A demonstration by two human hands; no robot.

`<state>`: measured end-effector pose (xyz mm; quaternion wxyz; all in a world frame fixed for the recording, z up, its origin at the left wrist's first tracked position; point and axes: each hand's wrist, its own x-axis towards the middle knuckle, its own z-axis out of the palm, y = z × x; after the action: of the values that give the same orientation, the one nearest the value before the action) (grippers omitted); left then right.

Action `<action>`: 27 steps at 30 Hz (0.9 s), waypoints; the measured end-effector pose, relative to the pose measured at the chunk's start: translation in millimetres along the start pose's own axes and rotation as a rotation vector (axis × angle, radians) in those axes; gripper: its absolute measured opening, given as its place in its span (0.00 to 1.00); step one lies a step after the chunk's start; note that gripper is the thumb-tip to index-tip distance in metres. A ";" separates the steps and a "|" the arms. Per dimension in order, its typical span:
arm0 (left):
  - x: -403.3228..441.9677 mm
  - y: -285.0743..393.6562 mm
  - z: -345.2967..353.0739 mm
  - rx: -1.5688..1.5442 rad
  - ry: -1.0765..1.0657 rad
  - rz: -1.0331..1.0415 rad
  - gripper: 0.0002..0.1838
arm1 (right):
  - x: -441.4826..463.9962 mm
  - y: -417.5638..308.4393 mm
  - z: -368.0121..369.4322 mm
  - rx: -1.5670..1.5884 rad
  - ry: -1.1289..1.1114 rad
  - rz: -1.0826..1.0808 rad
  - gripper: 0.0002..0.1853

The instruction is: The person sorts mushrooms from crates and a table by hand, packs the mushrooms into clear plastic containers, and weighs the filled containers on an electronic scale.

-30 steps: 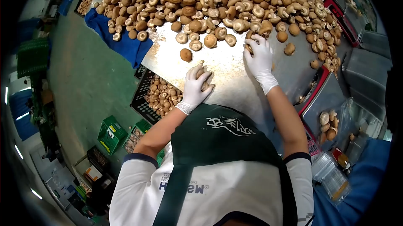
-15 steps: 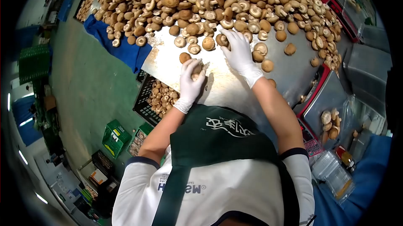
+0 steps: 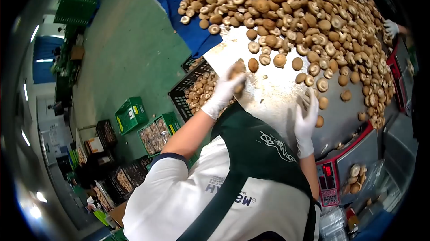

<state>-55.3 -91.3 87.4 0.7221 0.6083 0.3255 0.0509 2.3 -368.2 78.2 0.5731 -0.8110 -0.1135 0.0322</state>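
My left hand [image 3: 226, 89], in a white glove, is closed around brown mushrooms [image 3: 238, 67] at the left edge of the metal table [image 3: 273, 95]. Its fingers are slightly blurred, and how many mushrooms it holds I cannot tell. Beneath and left of it stands a black crate [image 3: 180, 89] of mushrooms. My right hand [image 3: 306, 118], also gloved, is over the table's near side with fingers apart and nothing visible in them. Single mushrooms [image 3: 319, 121] lie close beside its fingers. A big heap of mushrooms [image 3: 286, 6] covers the far part of the table.
A blue cloth [image 3: 186, 23] hangs at the table's far left corner. On the right are a red-framed scale [image 3: 328, 182] and a bag of mushrooms [image 3: 356, 178]. Green crates [image 3: 131, 114] stand on the floor. Another person's gloved hands [image 3: 391, 28] reach in at the far right.
My left hand has moved from over the table to its left edge, carrying mushrooms. My right hand has drawn back from the heap toward me. The view has turned left.
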 end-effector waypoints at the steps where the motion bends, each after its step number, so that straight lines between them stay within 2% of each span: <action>1: -2.1 20.2 -20.7 0.121 0.124 0.045 0.29 | -4.5 6.5 -6.2 0.000 0.018 -0.008 0.32; 3: 19.0 11.4 -77.0 0.252 0.360 0.313 0.22 | -13.6 15.3 -20.4 -0.011 0.057 0.011 0.31; 4: 34.2 3.4 -112.2 0.450 0.436 0.321 0.20 | -13.5 9.1 -28.1 -0.094 0.077 -0.084 0.30; 5: 39.9 9.5 -133.1 0.373 0.378 0.216 0.19 | -16.8 9.5 -37.0 -0.155 0.104 -0.053 0.29; 6: 64.3 -19.0 -176.2 0.351 0.459 0.220 0.20 | -21.5 13.1 -44.6 -0.212 0.134 -0.020 0.28; 7: 65.4 -22.7 -187.8 0.300 0.517 0.257 0.21 | -25.9 21.0 -52.4 -0.211 0.178 0.003 0.28; 8: 75.0 -38.4 -228.0 0.283 0.493 0.105 0.21 | -29.5 27.5 -59.5 -0.197 0.217 0.017 0.27; 10: 72.9 -51.1 -253.9 0.025 0.585 -0.118 0.20 | -39.9 32.3 -72.9 -0.133 0.329 0.099 0.26; 11: 67.4 -55.8 -249.0 0.039 0.569 -0.063 0.20 | -47.1 37.5 -76.9 -0.092 0.383 0.150 0.26; 12: 64.6 -59.0 -242.6 0.051 0.557 -0.008 0.20 | -54.6 44.2 -79.4 -0.048 0.432 0.199 0.26; 14: 37.2 -27.8 -169.4 0.027 0.466 -0.006 0.19 | -67.0 55.8 -82.9 -0.054 0.476 0.203 0.26; 18: 23.6 7.0 -53.1 0.314 0.098 0.138 0.15 | -57.4 41.1 -73.4 -0.133 0.431 0.239 0.23; 20: 22.1 15.5 -2.5 0.387 -0.099 0.144 0.16 | -35.1 37.3 -64.4 -0.206 0.363 0.180 0.22; 22: 16.8 21.2 43.0 0.445 -0.289 0.153 0.16 | -3.3 24.5 -55.7 -0.523 0.270 -0.059 0.23; 24: 11.9 11.7 75.1 0.422 -0.432 0.135 0.16 | 22.2 28.4 -44.3 -0.683 0.196 -0.066 0.22; 27: -3.9 3.7 112.6 0.240 -0.561 -0.199 0.19 | 43.9 38.0 -42.1 -0.797 0.147 -0.079 0.20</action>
<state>2.7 -187.4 97.8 0.7083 0.6445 0.1754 -0.2286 58.2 -409.4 60.4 0.2212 -0.9647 -0.1071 -0.0943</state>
